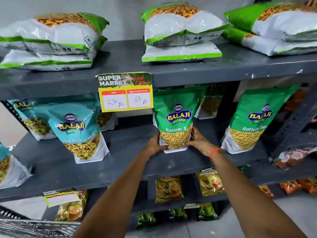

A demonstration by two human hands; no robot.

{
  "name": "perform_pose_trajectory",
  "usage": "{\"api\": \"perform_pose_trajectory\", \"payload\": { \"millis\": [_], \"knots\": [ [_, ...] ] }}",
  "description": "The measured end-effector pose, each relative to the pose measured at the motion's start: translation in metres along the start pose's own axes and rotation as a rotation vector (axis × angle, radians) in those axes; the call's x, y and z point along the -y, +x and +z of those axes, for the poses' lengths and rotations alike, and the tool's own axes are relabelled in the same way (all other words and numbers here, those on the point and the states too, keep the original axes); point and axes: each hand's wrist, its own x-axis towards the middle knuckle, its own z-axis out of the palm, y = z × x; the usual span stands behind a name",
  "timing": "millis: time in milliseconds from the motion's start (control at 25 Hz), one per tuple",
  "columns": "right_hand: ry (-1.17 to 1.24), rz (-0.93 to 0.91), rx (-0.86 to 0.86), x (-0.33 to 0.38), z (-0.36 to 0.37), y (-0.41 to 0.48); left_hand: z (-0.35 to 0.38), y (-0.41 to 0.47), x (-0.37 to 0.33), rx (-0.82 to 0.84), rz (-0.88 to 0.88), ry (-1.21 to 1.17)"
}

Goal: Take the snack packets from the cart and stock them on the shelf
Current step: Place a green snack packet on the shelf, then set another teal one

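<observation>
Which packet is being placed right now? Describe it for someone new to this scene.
On the middle grey shelf, just below-right of the yellow price tag, stands a green Ratlami Sev packet. Unlike its twin further right, both hands hold its base.

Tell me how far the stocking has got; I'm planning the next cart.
Done: packets stand on the middle shelf and lie stacked on the top shelf. In hand: left hand and right hand steady a green packet upright. Left: the cart is barely visible, so unknown.
</observation>
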Motion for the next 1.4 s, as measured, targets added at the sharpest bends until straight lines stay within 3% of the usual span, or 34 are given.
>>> {"api": "perform_pose_trajectory", "payload": {
  "millis": [360,560,640,680,760,840,920,1000,1080,1200,1280,1400],
  "knots": [
    [-0.047,0.063,0.002,-0.037,-0.022,-0.028,0.024,-0.039,0.006,0.006,-0.045,0.02],
    [-0.074,0.091,-0.014,-0.024,-0.014,-0.043,0.025,-0.045,-0.001,0.031,-0.047,0.018],
    [-0.213,0.087,-0.13,-0.01,0.002,-0.061,0.024,-0.05,-0.003,0.047,-0.015,0.009],
    [-0.271,0.04,-0.282,-0.003,0.014,-0.073,0.023,-0.055,-0.007,0.039,0.005,0.015],
    [-0.313,-0.285,-0.611,0.009,0.05,-0.101,0.019,-0.071,-0.011,-0.076,0.071,0.071],
    [-0.388,-0.627,-0.738,0.02,0.09,-0.114,0.011,-0.094,-0.013,-0.284,0.231,0.125],
    [-0.397,-0.785,-0.653,0.032,0.137,-0.111,-0.008,-0.118,-0.008,-0.467,0.413,0.196],
    [-0.373,-0.817,-0.522,0.045,0.183,-0.099,-0.038,-0.134,0.009,-0.636,0.462,0.223],
    [-0.353,-0.767,-0.375,0.051,0.228,-0.078,-0.077,-0.144,0.036,-0.802,0.36,0.157],
    [-0.302,-0.496,-0.106,0.053,0.283,-0.044,-0.141,-0.148,0.087,-0.98,0.142,-0.024],
    [-0.241,-0.289,0.031,0.06,0.307,-0.021,-0.189,-0.14,0.119,-0.931,0.007,-0.104],
    [-0.126,-0.114,0.16,0.066,0.323,0.011,-0.241,-0.124,0.151,-0.539,-0.067,-0.142]
  ]
}}
